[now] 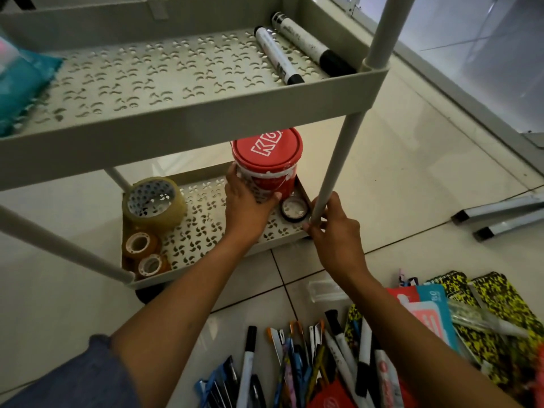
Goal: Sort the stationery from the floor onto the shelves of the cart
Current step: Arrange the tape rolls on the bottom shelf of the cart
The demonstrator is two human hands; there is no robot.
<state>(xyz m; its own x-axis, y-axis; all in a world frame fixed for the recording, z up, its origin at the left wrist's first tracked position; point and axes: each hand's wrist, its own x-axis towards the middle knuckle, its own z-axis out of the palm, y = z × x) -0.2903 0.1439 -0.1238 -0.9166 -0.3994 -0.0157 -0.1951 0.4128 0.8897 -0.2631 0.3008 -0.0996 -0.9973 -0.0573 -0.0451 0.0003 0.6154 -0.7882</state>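
Stationery tub (266, 163) stands in the bottom shelf's (206, 228) right corner, your left hand (247, 207) wrapped round it, your right hand (335, 228) gripping the cart post (332, 175); shove carelessly and it could tip onto the small tape ring (294, 209).

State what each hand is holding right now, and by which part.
The left hand grips the red-lidded tub around its lower side wall, on the cart's bottom shelf. The right hand holds the cart's front corner post near its foot.
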